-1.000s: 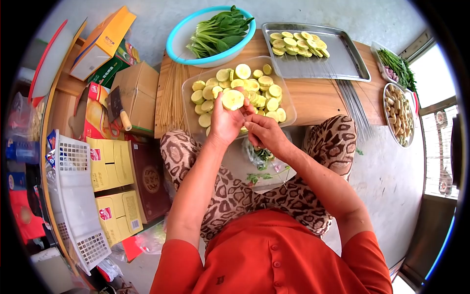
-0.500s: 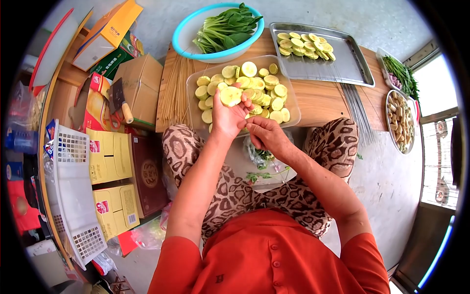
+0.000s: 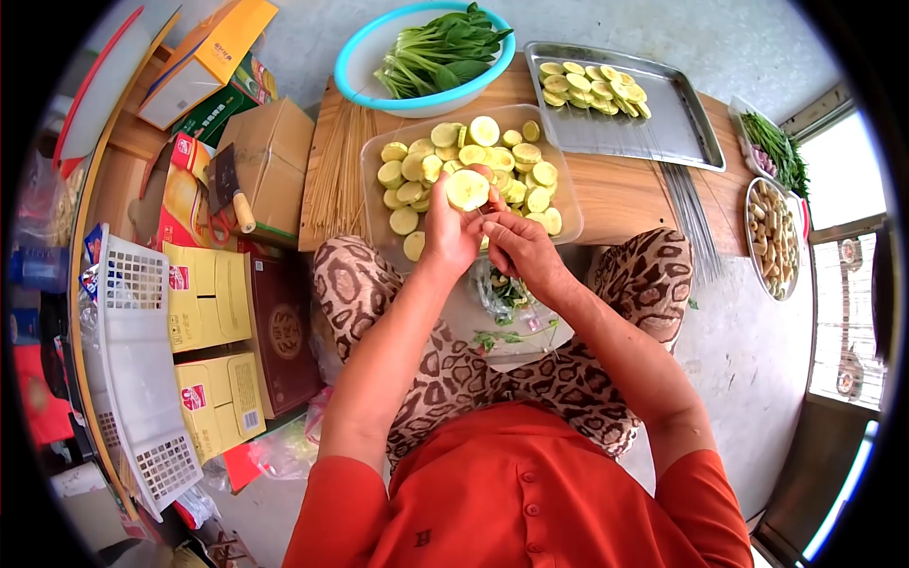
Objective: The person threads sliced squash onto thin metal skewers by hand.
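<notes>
My left hand (image 3: 451, 237) is closed around a round zucchini slice (image 3: 467, 190), its pale cut face turned up. Close beside it, my right hand (image 3: 526, 250) is pinched, its fingertips meeting the left fingers just below the slice. What sits in that pinch looks thin and dark, too small to name. Both hands are over the near edge of a clear plastic tub (image 3: 376, 213) full of zucchini slices (image 3: 537, 200). More slices (image 3: 593, 89) lie in overlapping rows on a metal tray (image 3: 677, 133) at the back right.
A blue-rimmed basin (image 3: 348, 78) holds leafy greens. Bamboo skewers (image 3: 343, 170) lie left of the tub, metal skewers (image 3: 684, 204) on the right. Beyond are a plate of tan food pieces (image 3: 774, 237) and green stalks (image 3: 776, 147). A cleaver (image 3: 227, 180) rests by cardboard boxes (image 3: 270, 156).
Both hands have moved slightly right, and the right hand has come up closer to the slice. The left hand still holds the slice.
</notes>
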A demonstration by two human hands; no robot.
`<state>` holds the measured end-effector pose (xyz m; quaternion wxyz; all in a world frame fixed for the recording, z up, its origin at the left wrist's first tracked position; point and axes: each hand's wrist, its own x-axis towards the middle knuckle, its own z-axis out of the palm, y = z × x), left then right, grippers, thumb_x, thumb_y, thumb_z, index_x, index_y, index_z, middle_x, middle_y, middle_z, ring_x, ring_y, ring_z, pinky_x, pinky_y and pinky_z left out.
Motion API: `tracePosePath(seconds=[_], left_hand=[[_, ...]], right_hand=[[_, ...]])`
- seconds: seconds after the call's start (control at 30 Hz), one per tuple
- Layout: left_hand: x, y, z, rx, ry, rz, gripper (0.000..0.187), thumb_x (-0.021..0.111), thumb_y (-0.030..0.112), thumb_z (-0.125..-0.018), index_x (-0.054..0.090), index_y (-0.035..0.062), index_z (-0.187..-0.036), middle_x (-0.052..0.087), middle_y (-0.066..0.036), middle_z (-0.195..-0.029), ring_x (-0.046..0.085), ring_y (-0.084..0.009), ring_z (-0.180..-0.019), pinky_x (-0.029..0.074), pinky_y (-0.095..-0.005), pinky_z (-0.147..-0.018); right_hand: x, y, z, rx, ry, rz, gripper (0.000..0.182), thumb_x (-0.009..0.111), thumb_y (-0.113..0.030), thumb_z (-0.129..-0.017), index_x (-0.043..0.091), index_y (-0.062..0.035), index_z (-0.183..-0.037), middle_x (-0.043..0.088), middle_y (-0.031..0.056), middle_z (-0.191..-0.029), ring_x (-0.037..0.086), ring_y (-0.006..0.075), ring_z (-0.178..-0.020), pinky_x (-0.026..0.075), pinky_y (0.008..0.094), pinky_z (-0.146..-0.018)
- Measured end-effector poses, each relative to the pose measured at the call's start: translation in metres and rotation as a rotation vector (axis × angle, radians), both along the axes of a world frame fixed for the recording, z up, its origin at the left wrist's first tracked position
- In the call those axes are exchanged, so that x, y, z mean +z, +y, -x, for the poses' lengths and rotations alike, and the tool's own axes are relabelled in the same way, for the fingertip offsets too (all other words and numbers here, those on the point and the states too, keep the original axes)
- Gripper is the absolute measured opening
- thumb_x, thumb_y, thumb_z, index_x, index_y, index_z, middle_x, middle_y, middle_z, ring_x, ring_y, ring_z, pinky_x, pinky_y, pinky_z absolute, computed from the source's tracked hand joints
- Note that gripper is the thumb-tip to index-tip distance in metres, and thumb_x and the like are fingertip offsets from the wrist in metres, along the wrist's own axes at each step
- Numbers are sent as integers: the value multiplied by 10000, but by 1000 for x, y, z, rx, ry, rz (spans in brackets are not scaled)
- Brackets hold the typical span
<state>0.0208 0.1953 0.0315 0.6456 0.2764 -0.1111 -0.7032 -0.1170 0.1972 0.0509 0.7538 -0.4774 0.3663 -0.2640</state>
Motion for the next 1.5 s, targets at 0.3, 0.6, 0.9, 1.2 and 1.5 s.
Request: tracePosePath(seconds=[0.3, 0.6, 0.9, 1.2, 1.5], left_hand=[[-10, -9, -18, 136, 57, 87, 454, 295, 428, -928, 526, 62, -1066, 542, -92, -772, 532, -236, -731, 468, -383, -731], [5, -5, -2, 90, -206, -47, 547, 300, 483, -952, 488, 53, -1231, 601, -123, -969, 583, -241, -899, 474, -368, -834], [-32, -4, -64, 308, -508, -231, 309, 500, 275, -933, 551, 44, -1131, 597, -81, -953, 589, -173, -824, 496, -322, -750], [-41, -6, -73, 355, -988, -259, 187, 553, 196, -902, 591, 71, -1037, 603, -33, -870, 595, -119, -707, 491, -246, -609], [-43, 8, -108, 484, -961, -344, 157, 571, 157, -884, 604, 67, -1008, 613, -28, -862, 595, -108, -702, 480, -233, -579]], right_hand=[[-6, 9, 0, 40, 8, 128, 206, 463, -172, -960, 615, -37, -927, 468, -21, -538, 379, 54, -455, 288, 203, -433], [-3, -13, 8, -130, 1, 32, 187, 475, -170, -951, 606, -42, -915, 455, -9, -520, 361, 60, -436, 268, 207, -411], [10, -29, 50, -334, -69, -34, 196, 470, -197, -945, 598, -49, -941, 435, -26, -539, 349, 63, -459, 263, 209, -429], [10, -22, 66, -298, -12, 6, 209, 461, -205, -951, 596, -46, -963, 426, -31, -548, 345, 60, -476, 274, 213, -442], [3, -20, 82, -276, 6, 14, 210, 463, -209, -952, 600, -51, -974, 432, -32, -557, 349, 58, -479, 270, 211, -440]])
